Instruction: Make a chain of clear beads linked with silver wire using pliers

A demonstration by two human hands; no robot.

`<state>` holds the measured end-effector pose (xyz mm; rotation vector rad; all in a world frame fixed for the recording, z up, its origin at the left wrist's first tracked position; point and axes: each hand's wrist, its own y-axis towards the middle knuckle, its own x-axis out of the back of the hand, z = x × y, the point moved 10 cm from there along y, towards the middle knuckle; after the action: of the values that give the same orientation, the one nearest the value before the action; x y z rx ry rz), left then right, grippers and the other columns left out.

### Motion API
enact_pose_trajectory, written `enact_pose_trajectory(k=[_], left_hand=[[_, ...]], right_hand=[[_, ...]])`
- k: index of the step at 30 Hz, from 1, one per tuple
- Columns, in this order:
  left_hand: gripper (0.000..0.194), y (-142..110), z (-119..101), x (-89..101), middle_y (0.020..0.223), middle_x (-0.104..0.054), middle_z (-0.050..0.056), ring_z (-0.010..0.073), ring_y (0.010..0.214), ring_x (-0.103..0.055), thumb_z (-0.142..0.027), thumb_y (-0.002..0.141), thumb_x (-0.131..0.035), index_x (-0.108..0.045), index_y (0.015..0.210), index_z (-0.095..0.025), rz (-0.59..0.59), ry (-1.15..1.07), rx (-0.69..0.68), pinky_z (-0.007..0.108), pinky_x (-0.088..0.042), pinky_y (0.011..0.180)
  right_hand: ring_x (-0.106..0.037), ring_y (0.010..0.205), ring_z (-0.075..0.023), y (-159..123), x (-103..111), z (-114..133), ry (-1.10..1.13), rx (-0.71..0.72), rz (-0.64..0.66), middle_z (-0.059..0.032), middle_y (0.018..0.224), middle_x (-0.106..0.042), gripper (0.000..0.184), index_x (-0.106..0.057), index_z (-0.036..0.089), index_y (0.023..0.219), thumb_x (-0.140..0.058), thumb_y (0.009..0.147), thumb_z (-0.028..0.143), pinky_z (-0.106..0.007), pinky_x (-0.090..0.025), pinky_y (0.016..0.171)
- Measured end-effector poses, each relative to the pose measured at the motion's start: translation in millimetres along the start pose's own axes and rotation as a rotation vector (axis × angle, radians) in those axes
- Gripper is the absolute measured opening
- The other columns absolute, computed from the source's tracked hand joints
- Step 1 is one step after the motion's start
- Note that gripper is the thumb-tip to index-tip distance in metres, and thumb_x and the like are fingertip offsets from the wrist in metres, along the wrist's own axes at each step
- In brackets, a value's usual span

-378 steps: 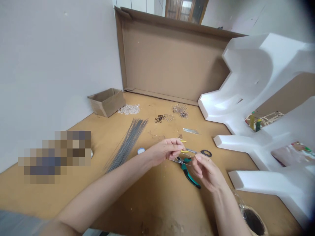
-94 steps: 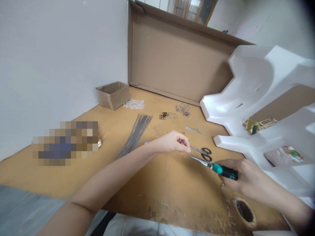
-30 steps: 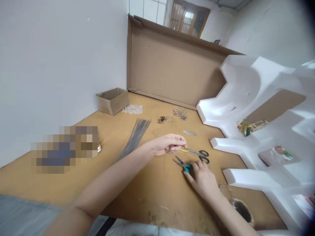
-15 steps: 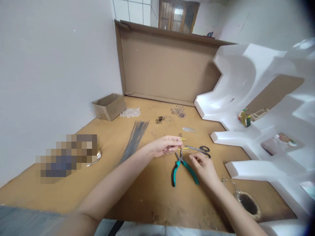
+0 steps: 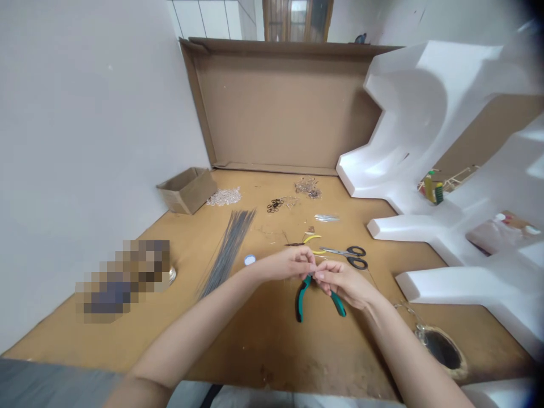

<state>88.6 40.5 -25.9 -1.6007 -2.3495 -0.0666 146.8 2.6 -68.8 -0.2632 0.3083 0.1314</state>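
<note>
My left hand (image 5: 295, 263) and my right hand (image 5: 343, 282) meet fingertip to fingertip above the work surface, both pinched closed. Between them is a thin wire, mostly hidden by the fingers now. Right below lie green-handled pliers (image 5: 302, 300), their jaws covered by my hands. Just beyond my fingers are yellow-handled pliers (image 5: 313, 238) with dark jaws, partly hidden. Black-handled scissors (image 5: 349, 256) lie to the right of them. To the left, behind my left forearm, a bundle of straight grey wires (image 5: 229, 249) rests near a small round white-and-blue disc (image 5: 250, 259).
Farther back are a small cardboard box (image 5: 187, 190), a pile of clear pieces (image 5: 225, 196), black loops (image 5: 275, 205), tangled wire pieces (image 5: 309, 187) and short silvery rods (image 5: 326, 218). White foam packing (image 5: 408, 221) borders the right; a dark oval piece (image 5: 444, 348) lies front right.
My right hand has moved left and up to meet my left fingertips, which dipped slightly. The thin wire that showed between the hands is now largely covered. The camera view has shifted a little.
</note>
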Motion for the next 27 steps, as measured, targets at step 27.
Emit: enact_pose_trajectory(k=[27], left_hand=[[0.018, -55.1, 44.4, -15.8, 0.060, -0.049, -0.003, 0.0056, 0.052, -0.042, -0.031, 0.084, -0.046, -0.049, 0.082, -0.014, -0.225, -0.224, 0.010, 0.018, -0.034, 0.052]], right_hand=[[-0.051, 0.051, -0.0075, 4.1, -24.1, -34.2, 0.009, -0.084, 0.019, 0.0005, 0.063, -0.061, 0.016, -0.060, 0.016, 0.070, -0.069, 0.070, 0.029, -0.021, -0.037, 0.048]])
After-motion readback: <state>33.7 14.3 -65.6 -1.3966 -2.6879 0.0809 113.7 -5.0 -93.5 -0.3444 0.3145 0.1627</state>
